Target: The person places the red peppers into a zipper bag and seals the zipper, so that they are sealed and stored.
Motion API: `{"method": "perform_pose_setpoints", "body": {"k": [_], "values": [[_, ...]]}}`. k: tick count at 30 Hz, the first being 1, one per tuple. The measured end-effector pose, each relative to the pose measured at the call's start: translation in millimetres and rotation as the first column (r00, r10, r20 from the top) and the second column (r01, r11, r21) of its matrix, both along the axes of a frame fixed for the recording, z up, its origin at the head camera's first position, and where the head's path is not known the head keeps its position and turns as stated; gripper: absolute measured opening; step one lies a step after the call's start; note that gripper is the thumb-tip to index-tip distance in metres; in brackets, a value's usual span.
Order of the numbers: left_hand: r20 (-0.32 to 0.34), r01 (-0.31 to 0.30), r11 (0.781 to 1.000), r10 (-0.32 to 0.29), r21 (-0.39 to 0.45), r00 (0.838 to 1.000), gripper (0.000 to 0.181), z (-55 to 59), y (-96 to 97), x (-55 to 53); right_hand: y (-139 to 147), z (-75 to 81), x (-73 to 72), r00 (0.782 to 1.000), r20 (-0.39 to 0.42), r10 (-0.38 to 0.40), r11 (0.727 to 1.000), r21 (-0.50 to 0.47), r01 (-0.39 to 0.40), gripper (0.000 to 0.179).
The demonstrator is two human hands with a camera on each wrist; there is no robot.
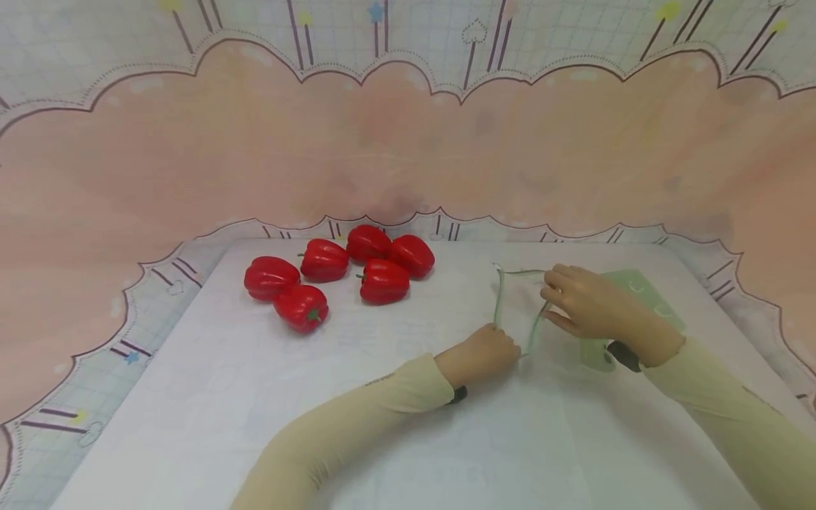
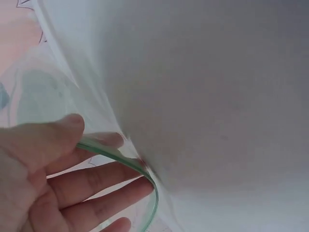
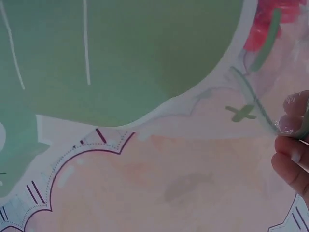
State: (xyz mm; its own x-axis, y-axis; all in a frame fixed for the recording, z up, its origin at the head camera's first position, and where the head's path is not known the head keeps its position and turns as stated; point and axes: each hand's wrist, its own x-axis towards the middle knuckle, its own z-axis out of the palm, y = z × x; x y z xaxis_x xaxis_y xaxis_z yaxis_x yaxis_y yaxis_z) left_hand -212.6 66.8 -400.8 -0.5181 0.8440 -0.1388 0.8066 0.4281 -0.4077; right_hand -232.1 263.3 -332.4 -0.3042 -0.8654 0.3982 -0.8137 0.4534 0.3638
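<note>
A clear plastic zip bag point(image 1: 644, 287) with green prints stands mouth-open between the hands, its green zip rim spread into a loop. The left hand point(image 1: 481, 354) holds the near-left side of the rim; in the left wrist view the thumb presses the green zip strip point(image 2: 116, 157) and the fingers spread behind it. At the right side of the mouth, the right hand point(image 1: 586, 301) pinches the rim, and the right wrist view shows its fingertips point(image 3: 289, 145) on the strip. A large green print point(image 3: 120, 58) fills much of that view. Most of the clear plastic is hard to make out.
Several red bell peppers point(image 1: 382, 282) lie in a loose group left of the bag, at the back of the white table point(image 1: 255, 425). A patterned peach curtain point(image 1: 408, 142) borders the table behind and at the sides.
</note>
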Motion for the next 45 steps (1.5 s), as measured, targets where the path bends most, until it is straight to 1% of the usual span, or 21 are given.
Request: {"method": "perform_pose_setpoints", "body": {"k": [2, 5, 9, 12, 16, 20, 22, 27, 30, 33, 36, 38, 40, 41, 44, 45], "values": [[0.005, 0.001, 1.0, -0.001, 0.028, 1.0, 0.018, 1.9, 1.2, -0.3, 0, 1.3, -1.3, 1.0, -0.005, 0.019, 1.0, 0.003, -0.019, 0.057], [0.036, -0.013, 0.995, 0.009, 0.099, 0.999, 0.022, 5.7, 0.2, -3.9, 0, 2.7, -2.2, 0.999, -0.01, 0.035, 0.999, 0.012, -0.035, 0.057], [0.082, -0.04, 0.982, 0.025, 0.182, 0.996, 0.03, 12.5, -4.5, -10.6, 2, 4.1, -1.3, 0.999, -0.019, 0.026, 1.0, 0.014, -0.026, 0.059], [0.098, -0.05, 0.978, 0.031, 0.202, 0.995, 0.033, 18.9, -8.6, -14.3, 3, 5.2, 0.0, 0.999, -0.035, 0.006, 1.0, 0.017, -0.006, 0.061], [0.137, -0.076, 0.974, 0.047, 0.214, 0.989, 0.035, 29.6, -17.2, -16.7, 4, 5.4, 0.7, 0.998, -0.056, -0.003, 1.0, 0.018, 0.004, 0.062], [0.181, -0.105, 0.962, 0.06, 0.251, 0.982, 0.034, 40.0, -32.5, -19.6, 5, 4.1, -1.1, 0.998, -0.069, 0.012, 1.0, 0.004, -0.012, 0.06], [0.208, -0.126, 0.952, 0.068, 0.279, 0.976, 0.035, 45.5, -43.2, -21.3, 5, 3.4, -2.2, 0.997, -0.076, 0.023, 1.0, -0.004, -0.023, 0.059], [0.243, -0.173, 0.92, 0.089, 0.352, 0.966, 0.039, 52.8, -74.5, -28.7, 6, 2.8, -4.0, 0.995, -0.085, 0.055, 0.998, -0.018, -0.057, 0.057], [0.224, -0.177, 0.899, 0.092, 0.4, 0.97, 0.041, 53.7, -93.3, -34.4, 6, 3.3, -4.3, 0.995, -0.078, 0.068, 0.997, -0.022, -0.07, 0.056], [0.185, -0.175, 0.881, 0.102, 0.44, 0.977, 0.045, 54.8, -112.9, -40.2, 5, 4.5, -4.7, 0.995, -0.069, 0.078, 0.997, -0.017, -0.08, 0.056], [0.168, -0.201, 0.851, 0.135, 0.485, 0.977, 0.05, 56.1, -133.1, -46.0, 5, 5.6, -5.5, 0.994, -0.067, 0.092, 0.996, -0.013, -0.093, 0.056], [0.165, -0.231, 0.827, 0.169, 0.513, 0.972, 0.053, 56.0, -146.5, -50.8, 5, 6.4, -6.3, 0.992, -0.067, 0.106, 0.994, -0.015, -0.107, 0.054], [0.172, -0.266, 0.798, 0.204, 0.54, 0.964, 0.057, 55.6, -158.8, -56.2, 5, 7.3, -7.1, 0.99, -0.074, 0.122, 0.992, -0.017, -0.123, 0.052], [0.175, -0.282, 0.788, 0.221, 0.548, 0.959, 0.059, 55.2, -164.3, -59.1, 4, 7.7, -7.4, 0.989, -0.079, 0.129, 0.991, -0.019, -0.131, 0.051], [0.191, -0.334, 0.765, 0.275, 0.551, 0.942, 0.065, 53.0, -178.4, -68.1, 4, 8.8, -8.4, 0.986, -0.089, 0.141, 0.989, -0.02, -0.143, 0.05], [0.203, -0.356, 0.757, 0.293, 0.548, 0.934, 0.067, 52.0, -182.1, -70.9, 4, 8.8, -8.6, 0.986, -0.092, 0.142, 0.989, -0.019, -0.144, 0.05]]}}
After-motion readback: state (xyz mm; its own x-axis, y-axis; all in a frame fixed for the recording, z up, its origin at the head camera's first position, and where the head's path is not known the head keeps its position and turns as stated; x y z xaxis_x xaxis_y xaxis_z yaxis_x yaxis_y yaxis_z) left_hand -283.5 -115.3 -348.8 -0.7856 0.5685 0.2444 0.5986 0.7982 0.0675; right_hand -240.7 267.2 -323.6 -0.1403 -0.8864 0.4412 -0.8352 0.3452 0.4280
